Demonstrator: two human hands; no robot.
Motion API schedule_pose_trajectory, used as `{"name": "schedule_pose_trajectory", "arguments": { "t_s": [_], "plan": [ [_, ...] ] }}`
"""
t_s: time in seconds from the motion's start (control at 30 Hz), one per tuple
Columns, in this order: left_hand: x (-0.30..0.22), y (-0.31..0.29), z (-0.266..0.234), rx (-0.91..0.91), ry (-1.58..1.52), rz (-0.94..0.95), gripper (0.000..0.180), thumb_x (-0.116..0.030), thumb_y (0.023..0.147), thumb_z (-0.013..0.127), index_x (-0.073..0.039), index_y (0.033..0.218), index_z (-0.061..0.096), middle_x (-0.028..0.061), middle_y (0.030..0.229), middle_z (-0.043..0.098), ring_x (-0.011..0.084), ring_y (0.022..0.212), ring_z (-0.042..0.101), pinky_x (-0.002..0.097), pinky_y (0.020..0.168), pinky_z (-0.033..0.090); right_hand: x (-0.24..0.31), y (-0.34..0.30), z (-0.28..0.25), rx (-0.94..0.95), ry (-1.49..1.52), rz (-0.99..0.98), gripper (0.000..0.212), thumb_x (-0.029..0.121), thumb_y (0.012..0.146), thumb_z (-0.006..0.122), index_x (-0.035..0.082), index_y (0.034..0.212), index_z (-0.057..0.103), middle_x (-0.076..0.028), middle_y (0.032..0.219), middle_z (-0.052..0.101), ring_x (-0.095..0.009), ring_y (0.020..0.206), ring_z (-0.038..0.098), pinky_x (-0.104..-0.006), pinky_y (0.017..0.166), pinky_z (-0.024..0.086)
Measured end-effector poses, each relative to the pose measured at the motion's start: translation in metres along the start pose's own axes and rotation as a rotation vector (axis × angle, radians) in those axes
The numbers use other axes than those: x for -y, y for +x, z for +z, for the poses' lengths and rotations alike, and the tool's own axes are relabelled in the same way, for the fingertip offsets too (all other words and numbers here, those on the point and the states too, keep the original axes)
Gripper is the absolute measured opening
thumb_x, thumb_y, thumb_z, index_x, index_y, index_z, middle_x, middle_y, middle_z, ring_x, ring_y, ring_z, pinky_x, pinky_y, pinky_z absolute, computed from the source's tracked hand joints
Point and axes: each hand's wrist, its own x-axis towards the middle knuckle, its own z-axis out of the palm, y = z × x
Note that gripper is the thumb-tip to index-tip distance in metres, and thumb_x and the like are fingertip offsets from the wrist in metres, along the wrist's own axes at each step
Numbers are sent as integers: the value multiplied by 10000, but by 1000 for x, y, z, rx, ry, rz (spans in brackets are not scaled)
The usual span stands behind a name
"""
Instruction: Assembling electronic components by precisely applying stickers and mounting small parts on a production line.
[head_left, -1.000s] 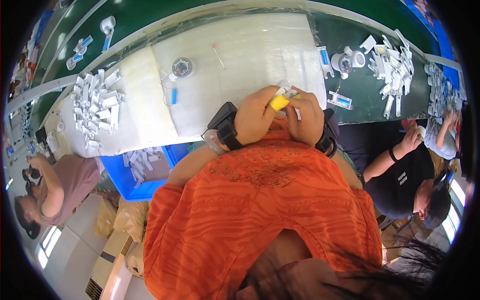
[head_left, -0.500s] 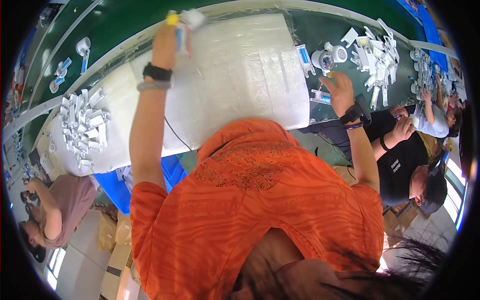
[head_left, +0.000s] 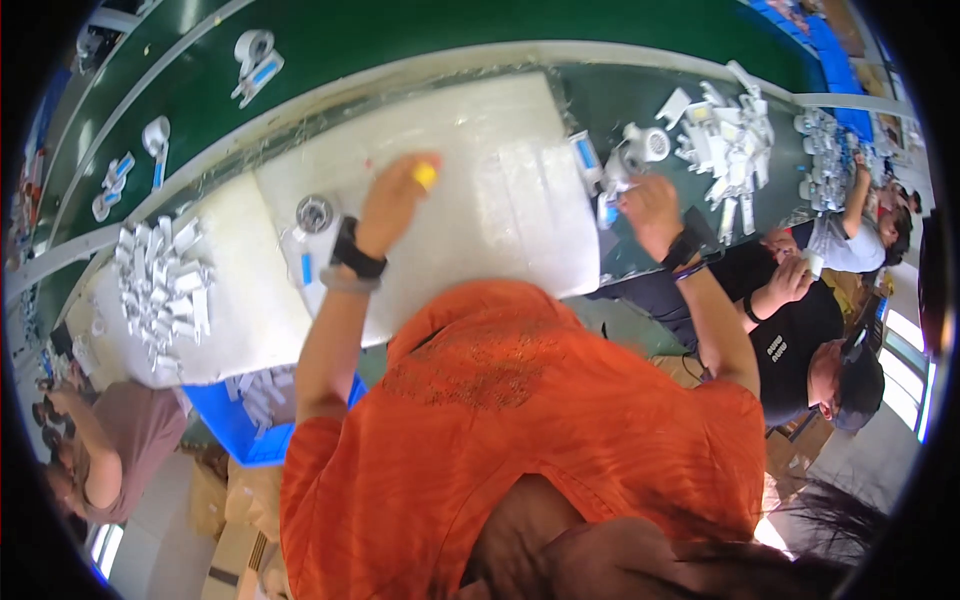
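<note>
My left hand point(head_left: 393, 205), smeared by motion, is over the white padded mat point(head_left: 490, 190), closed round a yellow-ended object point(head_left: 425, 177) with a bit of red beside it. Most of that object is hidden by the hand. Beside my left wrist, a round grey-and-white fan part point(head_left: 314, 213) lies on the mat near a blue strip point(head_left: 307, 268). At the mat's right edge my right hand point(head_left: 655, 215) has its fingers curled at a blurred white part with blue on it point(head_left: 608, 207). A white fan head point(head_left: 652, 144) sits just beyond those fingers.
Piles of white plastic parts lie left point(head_left: 165, 290) and right point(head_left: 728, 150). Fan units point(head_left: 257, 68) rest on the green belt point(head_left: 400, 30) beyond the mat. A blue bin point(head_left: 235, 415) is below the mat's left edge. A co-worker in black point(head_left: 800, 340) is close on my right.
My left hand has come back from the far left to the mat's middle, letting go of a white fan unit, now on the belt. My right hand has shifted slightly left and nearer.
</note>
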Motion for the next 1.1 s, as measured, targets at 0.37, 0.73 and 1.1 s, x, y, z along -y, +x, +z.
{"name": "schedule_pose_trajectory", "arguments": {
  "t_s": [0.37, 0.73, 1.1],
  "plan": [
    [-68, -25, 79, 327, -31, 273, 618, -222, 819, 736, -40, 1352, 483, 171, 1249, 568, 261, 1130, 558, 346, 969, 439, 135, 53, -27, -104, 908, 209, 142, 82, 910, 605, 33, 1037, 568, -114, 979, 614, -279, 929, 595, -355, 853, 458],
    [-100, -52, 34, 495, -420, -186, 347, -153, 972, 538, -40, 1297, 495, 61, 953, 600, 126, 734, 579, 259, 666, 507, 156, 76, -68, 88, 1368, 514, 85, 80, 921, 627, 26, 983, 605, -35, 826, 631, -90, 663, 615, -241, 571, 469],
    [-99, -67, 55, 239, -689, -205, 296, -166, 999, 440, -25, 1252, 499, 82, 960, 580, 139, 725, 594, 291, 548, 541, 176, 90, -70, -593, 507, 113, 191, -4, 757, 718, 58, 931, 669, -80, 800, 623, -276, 763, 584, -374, 705, 471]
  ]
}}
